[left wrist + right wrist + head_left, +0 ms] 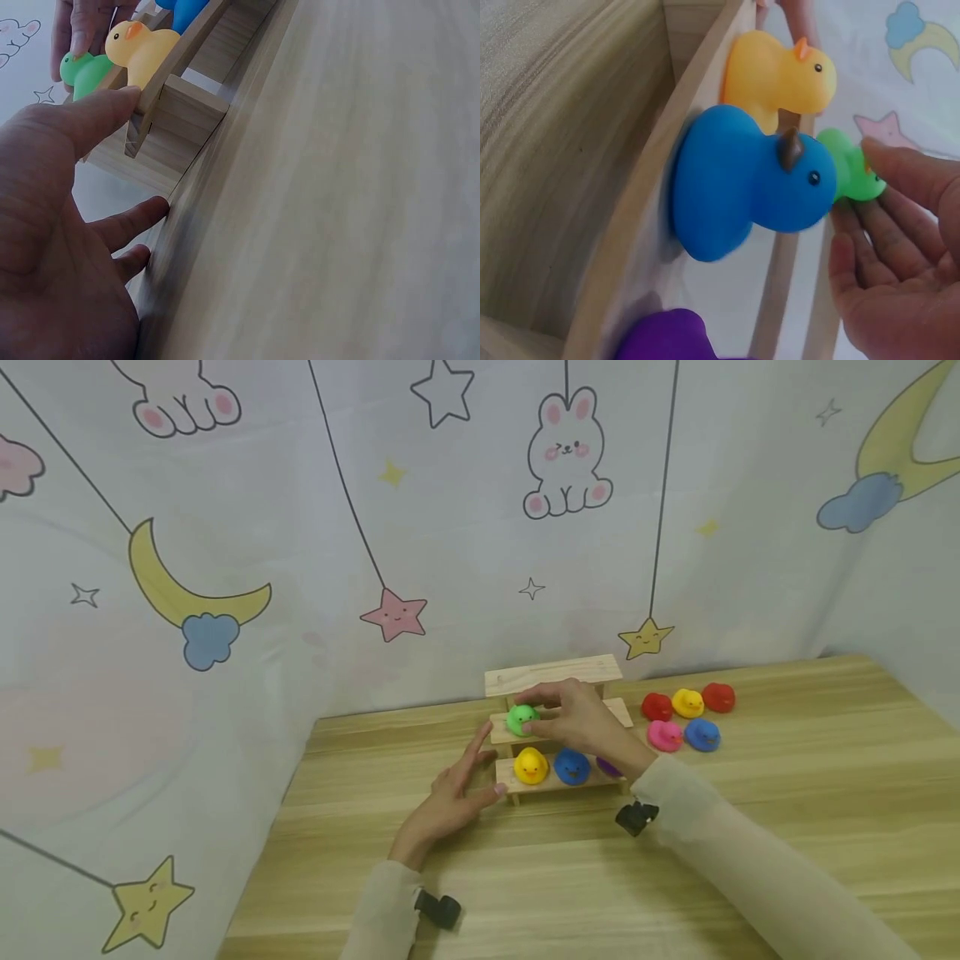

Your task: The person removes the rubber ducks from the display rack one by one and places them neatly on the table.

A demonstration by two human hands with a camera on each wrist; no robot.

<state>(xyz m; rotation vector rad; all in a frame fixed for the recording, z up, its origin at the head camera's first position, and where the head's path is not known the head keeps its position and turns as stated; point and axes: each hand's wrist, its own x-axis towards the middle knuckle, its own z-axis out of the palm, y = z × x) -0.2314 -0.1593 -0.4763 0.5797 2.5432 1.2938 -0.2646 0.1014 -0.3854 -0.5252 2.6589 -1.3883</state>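
Wholly bright green, smooth toy duck (518,722)

- Table (540,877): light wood-grain top, streaks running crosswise; rear edge meeting the backdrop.
- Backdrop (480,543): pale, lightly creased sheet, standing behind the table and along its left side.
- Printed figures: winking rabbit (567,456), pink star (394,615) and yellow star (647,638) on dark lines; left crescent (157,578) and right crescent (888,439), both yellow, each with a blue cloud (211,641).
- Light: soft, a faint sheen on the table.
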